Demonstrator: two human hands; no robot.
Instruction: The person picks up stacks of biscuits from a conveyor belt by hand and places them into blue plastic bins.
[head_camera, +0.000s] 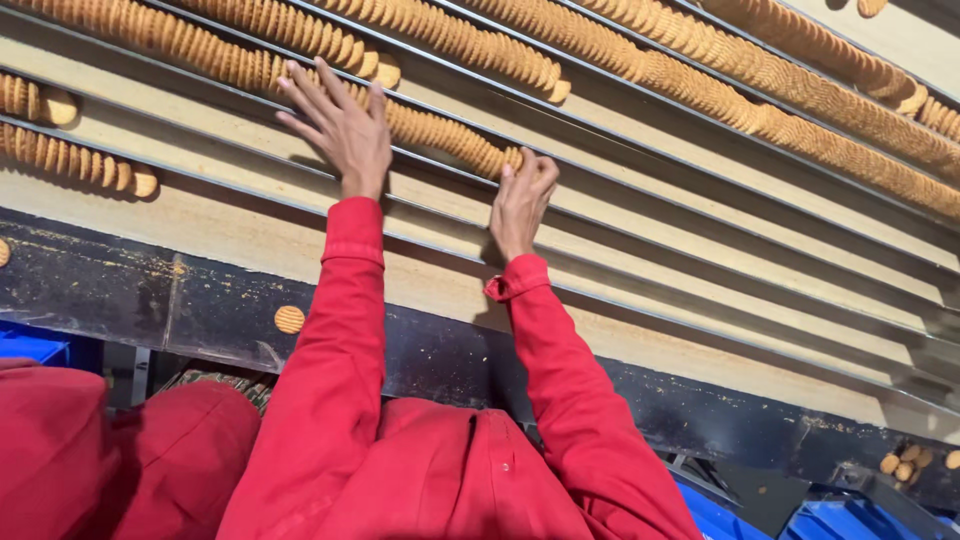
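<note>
Up centre, both hands bracket a biscuit row (440, 132) in its channel (620, 215): left hand (340, 125) splayed flat, right hand (522, 195) curled at its end.

biscuit row (440, 132) | part under left hand (342, 128) hidden | end behind right hand (522, 195) covered | far lanes cut off above grip

Long red sleeves on both arms, buttoned cuffs at wrists; right cuff flap turned out. Left hand (340, 130) and right hand (522, 198) bare, ungloved, no rings or watch visible. Red garment front below, small matching buttons, creased cloth
</note>
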